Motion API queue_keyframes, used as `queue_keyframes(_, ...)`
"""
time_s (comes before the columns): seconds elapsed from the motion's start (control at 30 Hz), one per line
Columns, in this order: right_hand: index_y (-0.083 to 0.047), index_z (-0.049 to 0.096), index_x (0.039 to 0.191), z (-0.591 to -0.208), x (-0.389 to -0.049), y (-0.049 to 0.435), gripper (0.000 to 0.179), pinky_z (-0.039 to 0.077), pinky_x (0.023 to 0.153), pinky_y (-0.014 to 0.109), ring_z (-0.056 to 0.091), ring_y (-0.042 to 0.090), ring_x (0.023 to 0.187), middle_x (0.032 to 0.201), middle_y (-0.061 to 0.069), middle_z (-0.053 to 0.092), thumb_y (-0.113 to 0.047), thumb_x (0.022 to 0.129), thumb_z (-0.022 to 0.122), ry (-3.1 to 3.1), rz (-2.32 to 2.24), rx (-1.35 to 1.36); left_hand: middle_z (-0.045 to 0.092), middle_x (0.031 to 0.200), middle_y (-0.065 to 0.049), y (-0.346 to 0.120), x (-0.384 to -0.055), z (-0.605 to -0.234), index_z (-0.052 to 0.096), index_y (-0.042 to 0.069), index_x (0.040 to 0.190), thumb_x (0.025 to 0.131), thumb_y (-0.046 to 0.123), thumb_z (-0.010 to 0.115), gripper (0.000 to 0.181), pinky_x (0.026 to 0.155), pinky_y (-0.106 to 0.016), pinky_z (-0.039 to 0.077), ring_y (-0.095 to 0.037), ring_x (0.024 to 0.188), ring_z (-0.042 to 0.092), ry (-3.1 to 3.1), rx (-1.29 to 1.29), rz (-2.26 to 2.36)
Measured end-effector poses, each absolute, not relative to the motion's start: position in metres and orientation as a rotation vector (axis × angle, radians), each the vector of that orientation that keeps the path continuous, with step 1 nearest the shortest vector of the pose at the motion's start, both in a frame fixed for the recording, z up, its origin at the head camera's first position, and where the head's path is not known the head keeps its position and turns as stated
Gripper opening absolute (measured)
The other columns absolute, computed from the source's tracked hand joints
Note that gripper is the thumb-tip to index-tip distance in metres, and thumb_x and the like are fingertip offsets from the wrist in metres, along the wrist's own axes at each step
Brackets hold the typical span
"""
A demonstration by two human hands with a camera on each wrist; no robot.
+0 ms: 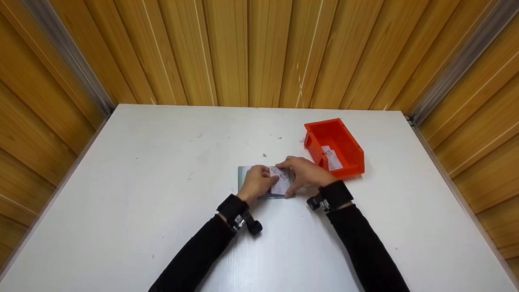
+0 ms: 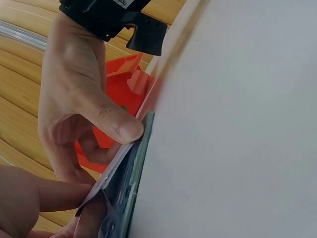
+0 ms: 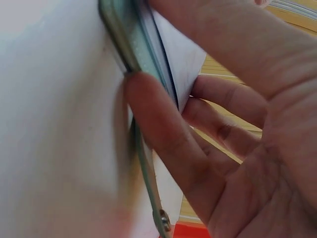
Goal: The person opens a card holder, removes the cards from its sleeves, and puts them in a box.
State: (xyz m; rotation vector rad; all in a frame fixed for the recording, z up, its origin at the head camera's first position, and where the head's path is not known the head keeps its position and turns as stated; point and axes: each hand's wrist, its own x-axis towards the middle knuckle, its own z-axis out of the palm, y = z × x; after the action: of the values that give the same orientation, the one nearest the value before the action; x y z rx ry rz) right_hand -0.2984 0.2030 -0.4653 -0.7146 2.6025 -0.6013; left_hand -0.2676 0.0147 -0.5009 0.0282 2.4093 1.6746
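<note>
A thin green card holder (image 1: 241, 175) with clear plastic sleeves lies at the middle of the table, partly hidden under both hands. On its right half is a white card (image 1: 279, 187) with printed marks. My left hand (image 1: 254, 183) pinches the card's left edge between thumb and curled fingers. My right hand (image 1: 309, 172) spans the holder's right end, fingertips at the far edge and thumb at the near one. In the right wrist view a fingertip (image 3: 148, 91) bears on the green cover's edge, near a strap with a metal snap (image 3: 164, 218).
An orange-red bin (image 1: 353, 142) stands just beyond my right hand, with several white cards (image 1: 332, 158) inside. The white table (image 1: 162, 182) carries small scuffs. Wood-patterned walls (image 1: 243, 52) close off the back and sides.
</note>
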Motion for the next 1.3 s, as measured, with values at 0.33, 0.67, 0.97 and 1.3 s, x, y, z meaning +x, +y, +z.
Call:
queue_keyframes(0.33, -0.011, 0.055, 0.150, -0.464, -0.297, 0.204, 0.089, 0.053, 0.090, 0.031, 0.055, 0.021, 0.100, 0.116, 0.006, 0.063, -0.028, 0.072, 0.096, 2.602, -0.592, -0.739, 0.072, 0.081, -0.003, 0.009, -0.269, -0.499, 0.064, -0.002, 0.104, 0.091, 0.007, 0.077, 0.021, 0.062, -0.017, 0.051, -0.008, 0.073, 0.065, 2.289, -0.016, 1.765)
queue_keyframes(0.67, -0.013, 0.055, 0.150, -0.465, -0.295, 0.204, 0.088, 0.053, 0.091, 0.032, 0.054, 0.021, 0.101, 0.120, 0.007, 0.063, -0.030, 0.074, 0.095, 2.611, -0.563, -0.721, 0.077, 0.090, -0.011, -0.007, -0.269, -0.494, 0.062, -0.006, 0.110, 0.091, 0.000, 0.075, 0.025, 0.066, -0.021, 0.059, -0.011, 0.074, 0.072, 2.159, -0.024, 1.830)
queue_keyframes(0.97, -0.018, 0.054, 0.151, -0.465, -0.295, 0.204, 0.086, 0.055, 0.096, 0.033, 0.055, 0.021, 0.105, 0.121, 0.003, 0.061, -0.031, 0.075, 0.094, 2.609, -0.559, -0.646, 0.070, 0.084, -0.006, -0.039, -0.268, -0.488, 0.062, -0.006, 0.108, 0.089, -0.005, 0.074, 0.023, 0.065, -0.021, 0.059, -0.012, 0.073, 0.068, 2.185, -0.083, 1.802)
queue_keyframes(1.3, -0.019, 0.055, 0.151, -0.465, -0.296, 0.203, 0.086, 0.054, 0.100, 0.035, 0.055, 0.021, 0.109, 0.121, 0.001, 0.061, -0.029, 0.075, 0.094, 2.588, -0.602, -0.618, 0.068, 0.088, -0.008, -0.053, -0.271, -0.479, 0.059, -0.007, 0.113, 0.089, -0.006, 0.074, 0.028, 0.073, -0.027, 0.062, -0.016, 0.080, 0.071, 2.069, -0.070, 1.831)
